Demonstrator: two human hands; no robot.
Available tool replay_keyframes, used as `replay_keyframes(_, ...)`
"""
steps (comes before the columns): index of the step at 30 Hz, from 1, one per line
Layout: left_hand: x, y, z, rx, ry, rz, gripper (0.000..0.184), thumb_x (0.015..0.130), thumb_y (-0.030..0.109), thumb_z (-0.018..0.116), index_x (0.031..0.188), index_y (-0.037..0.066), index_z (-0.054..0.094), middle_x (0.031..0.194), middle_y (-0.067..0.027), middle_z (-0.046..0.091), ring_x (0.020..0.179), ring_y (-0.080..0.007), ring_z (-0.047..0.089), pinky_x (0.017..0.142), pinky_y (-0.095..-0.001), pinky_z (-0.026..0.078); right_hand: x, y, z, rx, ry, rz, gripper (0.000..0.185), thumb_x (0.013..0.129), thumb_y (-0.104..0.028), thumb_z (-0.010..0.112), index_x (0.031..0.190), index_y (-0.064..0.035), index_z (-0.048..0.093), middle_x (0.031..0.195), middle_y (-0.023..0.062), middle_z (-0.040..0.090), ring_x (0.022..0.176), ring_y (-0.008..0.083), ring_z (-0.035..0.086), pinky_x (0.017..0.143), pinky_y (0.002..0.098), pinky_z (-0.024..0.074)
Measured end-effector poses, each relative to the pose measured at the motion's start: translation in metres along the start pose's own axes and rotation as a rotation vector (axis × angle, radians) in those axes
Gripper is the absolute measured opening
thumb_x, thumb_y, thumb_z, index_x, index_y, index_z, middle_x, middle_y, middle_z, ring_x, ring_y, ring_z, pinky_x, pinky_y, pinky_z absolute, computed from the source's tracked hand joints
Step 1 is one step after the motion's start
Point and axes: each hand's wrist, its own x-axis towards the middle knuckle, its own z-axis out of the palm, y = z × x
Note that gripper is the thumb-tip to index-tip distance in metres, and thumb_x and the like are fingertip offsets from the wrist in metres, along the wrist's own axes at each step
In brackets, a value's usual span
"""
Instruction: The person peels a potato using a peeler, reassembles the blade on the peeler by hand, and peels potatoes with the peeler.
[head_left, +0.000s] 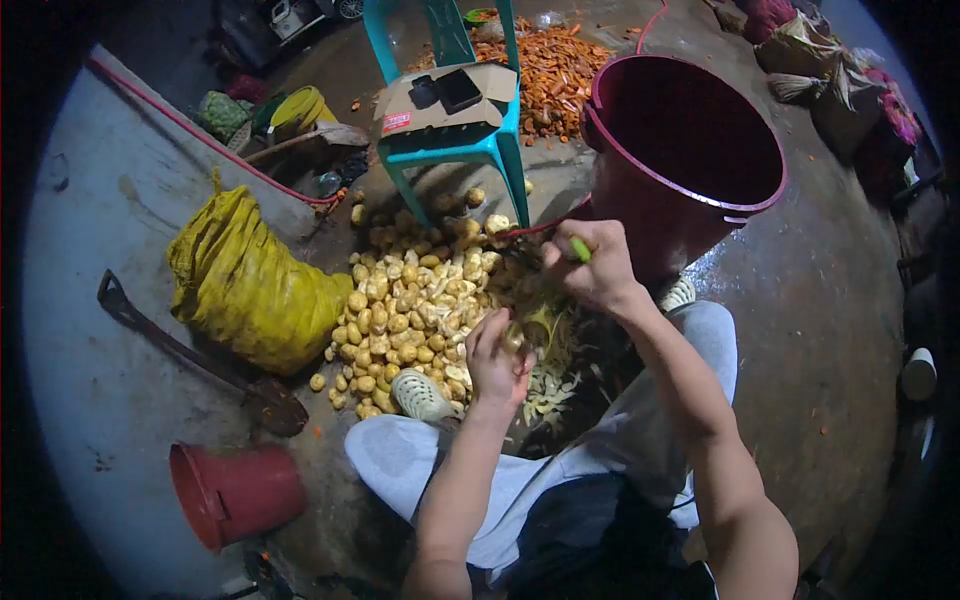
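My left hand (497,362) is closed around a potato (514,338), which shows between the thumb and fingers. Above it and to the right, my right hand (600,268) grips a small tool with a green handle (579,249); its working end is hidden. The two hands are apart. Below and between them lies a heap of thin pale peelings (548,385). A big pile of potatoes (410,310), some yellow-skinned and some pale, spreads over the floor left of my hands.
A tall maroon tub (640,190) stands right, beside a teal chair (505,150) bearing cardboard (400,105) and a dark phone-like device (458,91). Orange peelings (555,75) lie behind. A yellow sack (250,285), a shovel (190,350) and a red bucket (240,490) are left.
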Motion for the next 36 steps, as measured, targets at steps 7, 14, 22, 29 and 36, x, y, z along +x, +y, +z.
replay_keyframes(7,-0.006,0.007,0.002,0.004,-0.155,-0.038,0.011,0.095,0.018,0.054,0.090,0.009,0.058,0.076,-0.0026,0.058,0.048,-0.0100,0.044,0.038,-0.0236,0.032,0.007,0.018,-0.006,-0.213,0.049,-0.004,0.020,0.073,-0.004,0.065,0.060,-0.0026,0.050,0.050,0.0091,0.042,0.046,0.0087,0.047,0.046,0.0293,0.0378)
replay_keyframes(14,-0.006,0.007,-0.001,0.085,-0.197,-0.030,0.023,0.098,0.023,0.043,0.091,0.006,0.057,0.068,-0.0048,0.057,0.048,-0.0102,0.045,0.037,-0.0218,0.029,0.006,0.030,-0.012,-0.073,0.081,0.078,0.013,0.067,-0.005,0.070,0.066,-0.0023,0.057,0.054,0.0098,0.050,0.048,0.0170,0.053,0.049,0.0294,0.0415)
replay_keyframes(22,-0.005,0.007,-0.001,0.232,-0.241,0.069,0.018,0.097,0.019,0.046,0.093,0.004,0.058,0.061,-0.0028,0.053,0.041,-0.0099,0.043,0.034,-0.0239,0.030,0.008,0.010,-0.020,-0.057,0.041,0.181,0.012,0.067,-0.005,0.067,0.065,-0.0005,0.056,0.056,0.0112,0.048,0.052,0.0097,0.049,0.050,0.0304,0.0408)
replay_keyframes(29,-0.010,0.007,0.004,0.292,-0.236,0.137,0.016,0.094,0.015,0.053,0.085,0.004,0.059,0.062,0.0003,0.053,0.044,-0.0065,0.044,0.036,-0.0211,0.029,0.010,0.035,-0.023,-0.242,0.004,0.132,0.019,0.070,-0.015,0.072,0.071,-0.0006,0.059,0.058,0.0166,0.047,0.047,0.0226,0.041,0.049,0.0341,0.0403)
replay_keyframes(36,-0.009,0.002,0.000,0.221,-0.104,0.121,0.017,0.092,0.016,0.053,0.082,0.004,0.059,0.068,-0.0041,0.056,0.045,-0.0104,0.047,0.035,-0.0237,0.031,0.006,0.013,-0.020,-0.331,-0.129,0.061,0.023,0.069,-0.028,0.074,0.069,-0.0059,0.065,0.061,0.0182,0.058,0.062,0.0388,0.060,0.057,0.0421,0.0485)
